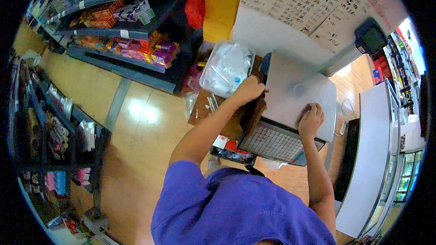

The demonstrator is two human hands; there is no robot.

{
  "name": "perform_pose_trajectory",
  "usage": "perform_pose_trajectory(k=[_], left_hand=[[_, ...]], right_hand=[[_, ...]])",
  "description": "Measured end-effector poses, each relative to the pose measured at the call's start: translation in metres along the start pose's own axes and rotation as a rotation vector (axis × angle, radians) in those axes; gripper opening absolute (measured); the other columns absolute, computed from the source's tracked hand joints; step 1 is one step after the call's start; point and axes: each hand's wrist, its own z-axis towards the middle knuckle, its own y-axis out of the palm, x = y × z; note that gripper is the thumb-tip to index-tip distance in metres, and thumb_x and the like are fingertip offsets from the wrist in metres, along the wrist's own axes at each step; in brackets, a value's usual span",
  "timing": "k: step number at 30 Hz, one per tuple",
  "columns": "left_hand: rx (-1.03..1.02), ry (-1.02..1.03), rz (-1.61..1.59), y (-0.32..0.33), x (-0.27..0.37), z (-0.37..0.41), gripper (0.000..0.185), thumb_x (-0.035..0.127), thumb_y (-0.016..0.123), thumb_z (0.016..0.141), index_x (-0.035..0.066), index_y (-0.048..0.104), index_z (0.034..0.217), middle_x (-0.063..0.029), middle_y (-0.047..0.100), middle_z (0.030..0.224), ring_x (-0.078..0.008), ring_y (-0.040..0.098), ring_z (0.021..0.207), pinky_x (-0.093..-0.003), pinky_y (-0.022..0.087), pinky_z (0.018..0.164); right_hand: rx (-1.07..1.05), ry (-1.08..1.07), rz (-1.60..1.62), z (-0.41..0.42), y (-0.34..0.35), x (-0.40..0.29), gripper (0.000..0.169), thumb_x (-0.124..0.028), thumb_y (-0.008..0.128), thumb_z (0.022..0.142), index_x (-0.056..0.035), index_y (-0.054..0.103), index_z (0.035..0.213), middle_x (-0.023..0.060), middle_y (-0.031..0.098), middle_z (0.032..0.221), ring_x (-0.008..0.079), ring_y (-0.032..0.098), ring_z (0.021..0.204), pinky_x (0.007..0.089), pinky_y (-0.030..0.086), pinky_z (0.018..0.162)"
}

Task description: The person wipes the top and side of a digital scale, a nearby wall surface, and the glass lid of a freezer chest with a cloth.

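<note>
My left hand [250, 89] is at the left edge of a weighing scale with a keypad [272, 143], its fingers curled in. Dark brown material [259, 107] lies right under and beside it; whether I grip it is unclear. My right hand [310, 122] is over the scale's metal platter [286, 98], fingers bent downward. A dark reddish-brown patch shows by its fingertips; I cannot tell if it is a thing or a reflection. Left of the scale, a translucent plastic tub [226, 69] holds clear plastic bags and touches or nearly touches my left hand.
Tub and scale share a brown tabletop [201, 107] with small white sticks. Behind it, a wall bears handwritten sheets [299, 3] and a dark display [371, 37]. Stocked shelves [136, 34] stand at left, beside a yellow box [221, 17]. A white counter [368, 149] is at right.
</note>
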Motion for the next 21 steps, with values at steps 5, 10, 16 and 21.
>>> perform_pose_trajectory(k=[5, 10, 16, 21], left_hand=[[-0.159, -0.033, 0.019, -0.01, -0.014, -0.071, 0.035, 0.028, 0.047, 0.071, -0.007, 0.052, 0.074, -0.0285, 0.053, 0.085, -0.0398, 0.05, 0.085, -0.0436, 0.04, 0.072], [-0.401, -0.101, 0.036, -0.026, -0.052, -0.15, 0.032, 0.027, 0.048, 0.071, -0.004, 0.056, 0.077, -0.0201, 0.056, 0.079, -0.0324, 0.053, 0.076, -0.0363, 0.043, 0.069], [-0.402, -0.436, -0.238, -0.051, -0.082, -0.166, 0.031, 0.023, 0.052, 0.069, -0.002, 0.058, 0.086, -0.0062, 0.057, 0.072, -0.0163, 0.053, 0.069, -0.0297, 0.044, 0.063], [0.011, -0.049, -0.558, -0.016, -0.056, -0.125, 0.029, 0.023, 0.051, 0.069, -0.005, 0.055, 0.076, -0.0144, 0.056, 0.065, -0.023, 0.054, 0.062, -0.0314, 0.043, 0.06]], right_hand=[[-0.013, -0.005, -0.021, 0.001, 0.003, 0.0, 0.029, -0.006, 0.048, 0.073, -0.006, 0.049, 0.102, 0.012, 0.045, 0.111, 0.0309, 0.04, 0.103, 0.0418, 0.028, 0.091], [0.021, -0.055, 0.008, 0.002, 0.001, 0.001, 0.027, -0.005, 0.045, 0.074, -0.0061, 0.05, 0.1, 0.0111, 0.048, 0.109, 0.0307, 0.042, 0.102, 0.0411, 0.03, 0.088], [-0.058, 0.001, 0.012, 0.002, -0.003, 0.0, 0.027, -0.006, 0.046, 0.074, -0.0064, 0.05, 0.1, 0.0114, 0.048, 0.108, 0.0299, 0.042, 0.103, 0.041, 0.029, 0.089], [0.005, -0.064, 0.011, -0.001, 0.002, 0.006, 0.027, -0.007, 0.047, 0.074, -0.0065, 0.05, 0.101, 0.0116, 0.048, 0.109, 0.0296, 0.042, 0.104, 0.0413, 0.029, 0.09]])
